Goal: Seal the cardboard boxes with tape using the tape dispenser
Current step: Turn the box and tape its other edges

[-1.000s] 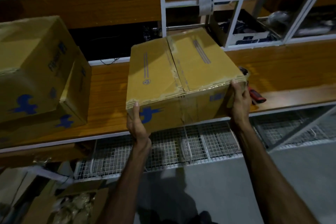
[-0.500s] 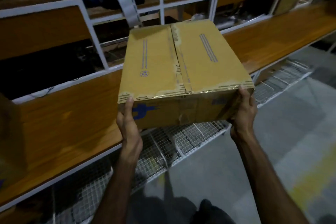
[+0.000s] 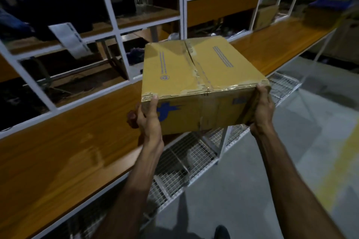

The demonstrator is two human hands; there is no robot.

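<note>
Cardboard box (image 3: 196,83), one, carried clear of the wooden surface (image 3: 68,141) at chest level, flaps closed and a glossy tape strip already laid down the centre seam and over the near top edge. My left hand (image 3: 149,120) clamps the near left corner, thumb up the front face beside the blue printed mark, fingers wrapped round the side. My right hand (image 3: 261,109) clamps the near right corner, thumb at the top edge, fingers hidden behind. Hands well apart, a corner each. Handling, as I judge it: stiff walls, light enough to carry by the corners alone; tape is slick, so grip belongs on bare board low at the corners. Corners look scuffed and may crush. Tape dispenser: not in view. Wire mesh rack (image 3: 184,161) below, grey floor (image 3: 272,180) underfoot.
</note>
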